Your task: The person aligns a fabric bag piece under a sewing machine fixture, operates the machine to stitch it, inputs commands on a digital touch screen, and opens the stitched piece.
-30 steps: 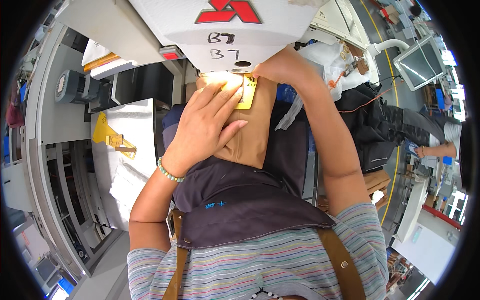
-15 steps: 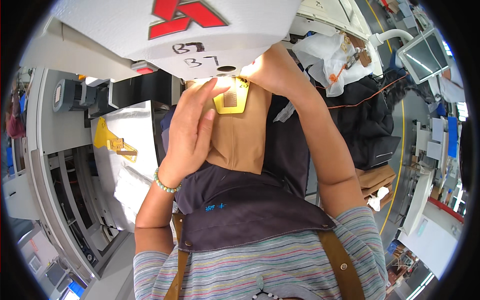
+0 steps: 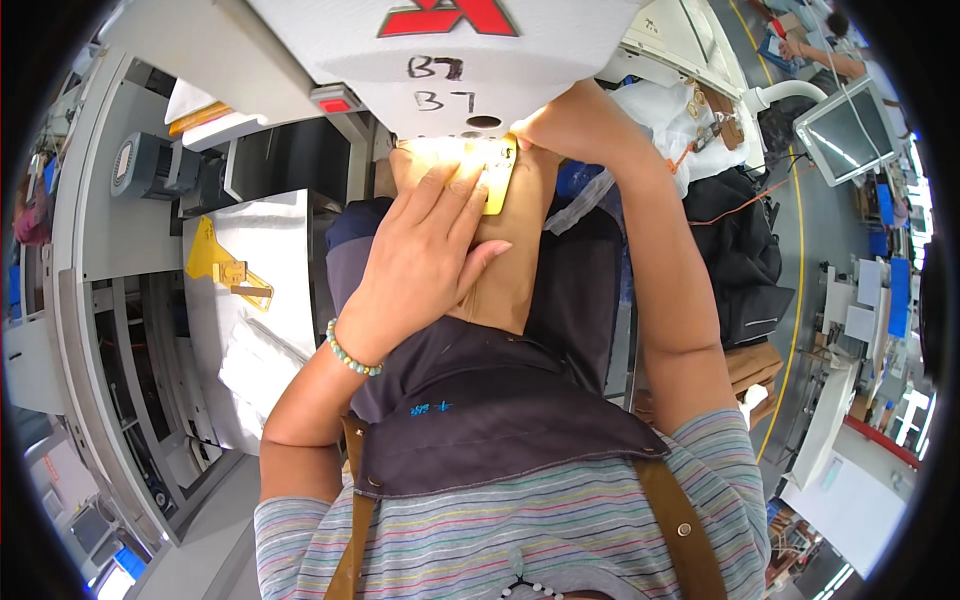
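Ok so biggest thing up top is the white machine [image 3: 480,60], w/ its front edge right over the work. Next is your dark apron [image 3: 500,440], then the brown cloth [image 3: 512,255], running from under that edge down onto your lap. Cloth looks light, soft n foldy w/ a bit of body, prob not slippery or fragile. Imo it'd ruck up if you shove 1 corner, so flat palm mid-cloth is the best hold.

Your left hand [image 3: 425,235] does just that: fingers out flat, thumb off to the side, not gripping anything afaict. Your right hand [image 3: 580,130] is up by the machine edge, fingertips at the top of the plate; can't tell if they're pinching, too hidden + glare.

Off to your R there's a whitish plastic bag [image 3: 655,112], crumpled.

Then the yellow plate [image 3: 496,195], on the cloth, partly under your L fingers. Looks thin, stiff, light, maybe a bit slidey, so I'd take it by the edges.

Tiniest: brassy bits [image 3: 695,100] + orange thread [image 3: 688,152] at the bag, in or on top, can't tell which.
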`<state>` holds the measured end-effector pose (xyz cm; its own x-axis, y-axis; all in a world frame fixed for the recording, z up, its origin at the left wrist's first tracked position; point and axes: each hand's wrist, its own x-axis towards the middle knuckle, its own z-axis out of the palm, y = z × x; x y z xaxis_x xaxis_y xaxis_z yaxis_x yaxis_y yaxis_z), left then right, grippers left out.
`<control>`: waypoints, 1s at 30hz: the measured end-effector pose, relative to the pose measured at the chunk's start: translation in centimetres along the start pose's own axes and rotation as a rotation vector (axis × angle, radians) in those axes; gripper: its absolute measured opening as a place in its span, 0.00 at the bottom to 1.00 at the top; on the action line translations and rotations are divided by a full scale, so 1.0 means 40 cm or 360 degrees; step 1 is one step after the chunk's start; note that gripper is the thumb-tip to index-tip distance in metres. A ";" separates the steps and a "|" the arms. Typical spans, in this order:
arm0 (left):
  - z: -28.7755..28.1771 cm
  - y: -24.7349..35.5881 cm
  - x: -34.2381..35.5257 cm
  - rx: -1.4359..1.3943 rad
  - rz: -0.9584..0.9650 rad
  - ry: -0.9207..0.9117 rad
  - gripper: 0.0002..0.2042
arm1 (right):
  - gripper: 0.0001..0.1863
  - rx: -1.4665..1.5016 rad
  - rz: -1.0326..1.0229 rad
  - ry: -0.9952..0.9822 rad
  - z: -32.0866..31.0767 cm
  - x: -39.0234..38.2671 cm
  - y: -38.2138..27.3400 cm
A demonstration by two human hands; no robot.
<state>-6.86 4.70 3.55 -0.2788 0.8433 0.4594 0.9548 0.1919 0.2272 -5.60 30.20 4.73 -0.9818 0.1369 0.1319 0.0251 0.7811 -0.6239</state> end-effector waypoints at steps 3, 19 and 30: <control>-0.006 0.001 -0.005 -0.0049 -0.0032 0.0020 0.26 | 0.13 0.0049 0.0055 -0.0171 -0.032 0.012 -0.043; -0.015 0.003 0.008 0.0090 0.0054 -0.0150 0.27 | 0.13 -0.0122 -0.0099 0.0267 0.065 -0.007 0.015; -0.016 0.004 0.000 0.0117 0.0078 -0.0155 0.28 | 0.16 0.0064 -0.0074 0.0144 0.032 -0.021 -0.030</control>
<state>-6.75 4.40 4.12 -0.2234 0.8968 0.3819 0.9730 0.1822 0.1414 -5.06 28.38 4.37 -0.9606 0.1572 0.2292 -0.0293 0.7629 -0.6459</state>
